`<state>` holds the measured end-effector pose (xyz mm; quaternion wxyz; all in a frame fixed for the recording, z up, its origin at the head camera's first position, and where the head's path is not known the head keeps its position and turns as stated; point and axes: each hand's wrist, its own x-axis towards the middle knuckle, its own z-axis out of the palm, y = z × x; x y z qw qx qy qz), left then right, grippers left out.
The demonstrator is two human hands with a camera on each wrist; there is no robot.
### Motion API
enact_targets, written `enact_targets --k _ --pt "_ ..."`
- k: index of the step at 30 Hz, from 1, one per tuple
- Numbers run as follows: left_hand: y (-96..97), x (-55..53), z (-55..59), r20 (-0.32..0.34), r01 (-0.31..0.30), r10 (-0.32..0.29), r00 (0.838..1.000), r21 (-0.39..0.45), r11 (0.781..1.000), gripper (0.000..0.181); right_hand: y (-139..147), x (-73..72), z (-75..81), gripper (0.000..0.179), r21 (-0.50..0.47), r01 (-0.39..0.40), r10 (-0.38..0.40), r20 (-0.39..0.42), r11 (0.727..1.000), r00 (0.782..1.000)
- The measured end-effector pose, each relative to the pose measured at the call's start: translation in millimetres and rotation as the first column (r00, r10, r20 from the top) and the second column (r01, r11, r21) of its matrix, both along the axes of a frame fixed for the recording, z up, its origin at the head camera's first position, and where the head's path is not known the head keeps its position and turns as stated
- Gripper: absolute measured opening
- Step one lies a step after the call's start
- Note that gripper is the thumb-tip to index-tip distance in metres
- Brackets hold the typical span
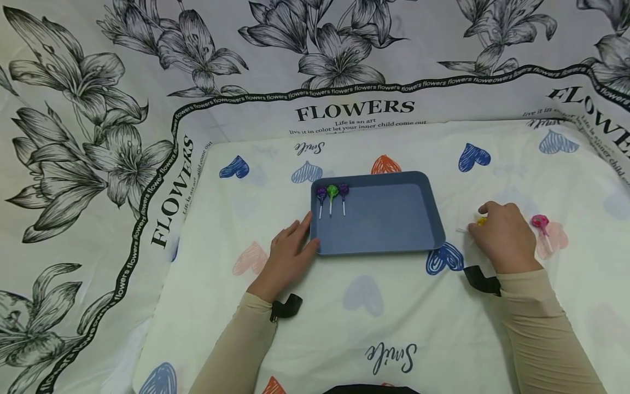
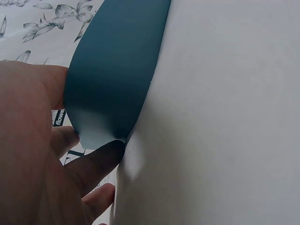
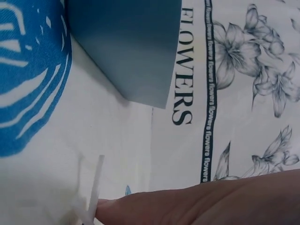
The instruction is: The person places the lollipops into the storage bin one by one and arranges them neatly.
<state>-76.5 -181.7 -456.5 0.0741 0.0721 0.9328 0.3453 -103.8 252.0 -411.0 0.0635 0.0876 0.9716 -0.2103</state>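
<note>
A blue-grey tray [image 1: 384, 219] lies on the cloth, with two purple lollipops [image 1: 321, 192] [image 1: 343, 190] and a green one [image 1: 332, 191] lined up in its far left corner. My left hand [image 1: 290, 251] touches the tray's left end, fingers extended along its outer wall; the left wrist view shows them against the tray wall [image 2: 112, 70]. To the right of the tray, my right hand [image 1: 504, 235] pinches a yellow lollipop [image 1: 482, 221], largely hidden by the fingers. Its white stick [image 3: 96, 183] pokes out past a fingertip in the right wrist view.
Right of my right hand lies a pink lollipop [image 1: 540, 222] on the heart-printed cloth [image 1: 364, 345]. Behind and to the left, a white cloth with black flower drawings [image 1: 339, 60] surrounds the surface.
</note>
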Motion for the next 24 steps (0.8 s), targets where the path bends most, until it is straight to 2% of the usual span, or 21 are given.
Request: enact_targets --k 5,13,24 --pt "-0.6 0.6 0.5 0.01 -0.003 0.003 1.0 0.007 1.0 0.067 -0.1 -0.4 -2.3 0.042 0.012 -0.015 0.015 -0.024 1.0 1.0" --pt "-1.0 0.6 0.7 0.016 0.005 -0.005 1.0 0.007 1.0 0.068 -1.0 3.3 -3.6 0.04 -0.024 0.004 -0.006 -0.054 1.0 0.999" --pt "-1.9 0.4 -1.0 0.017 0.001 -0.001 1.0 0.012 1.0 0.068 -1.7 1.4 -6.7 0.038 -0.046 0.021 -0.024 -0.063 0.999 0.998"
